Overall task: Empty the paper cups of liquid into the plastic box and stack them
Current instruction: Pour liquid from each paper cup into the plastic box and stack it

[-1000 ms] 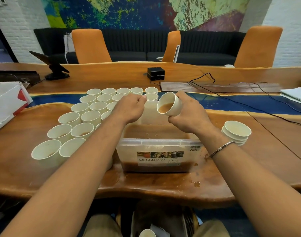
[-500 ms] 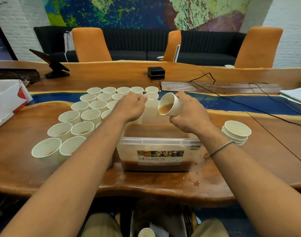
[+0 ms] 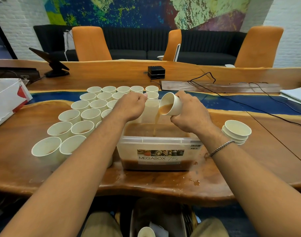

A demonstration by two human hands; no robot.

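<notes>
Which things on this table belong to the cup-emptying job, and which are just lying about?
Job: pouring cup in the right hand, plastic box, waiting cups, stack of emptied cups.
Lying about: tablet on stand, small black box, cables, papers, white carton.

The wrist of the right grip (image 3: 192, 115) wears a silver chain bracelet (image 3: 221, 147) (braided, rope-like links), above the counter (image 3: 146, 183). Both forearms are bare. Below the counter's near edge, tan trousers (image 3: 101, 224) cover both thighs.
</notes>
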